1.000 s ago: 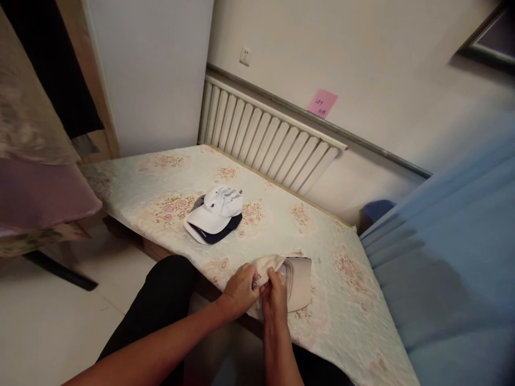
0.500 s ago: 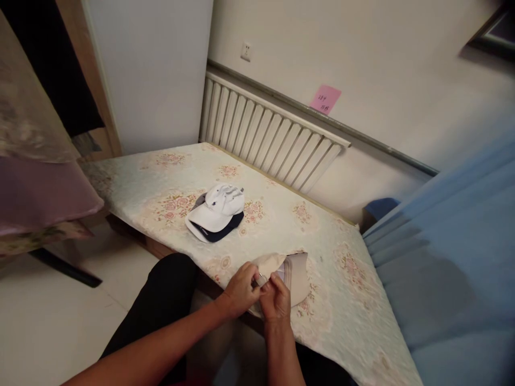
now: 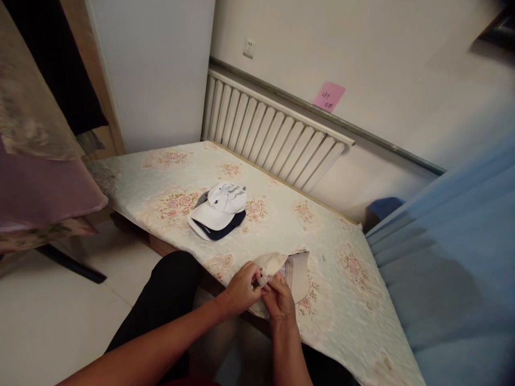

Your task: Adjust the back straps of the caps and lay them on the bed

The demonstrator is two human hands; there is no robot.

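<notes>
A beige cap [image 3: 295, 273] lies at the near edge of a floral bed cover [image 3: 169, 177]. My left hand [image 3: 241, 289] and my right hand [image 3: 278, 300] meet at the cap's back. Both pinch its strap and small buckle [image 3: 263, 280] between thumb and fingers. Farther back on the cover sits a stack of caps: a white one [image 3: 219, 206] on top of a dark navy one [image 3: 223, 228].
A white ribbed radiator [image 3: 273, 139] runs along the wall behind the bed, with a pink sticky note [image 3: 329, 96] and a wall socket [image 3: 249, 48] above it. A blue curtain [image 3: 450, 252] hangs at right. Folded bedding [image 3: 36, 187] is stacked at left. My black-trousered knee [image 3: 169, 289] is by the bed edge.
My hands stay at the cap's strap, with the fingers shifting slightly on the buckle. The cap's brim has turned a little. The view has drifted slightly.
</notes>
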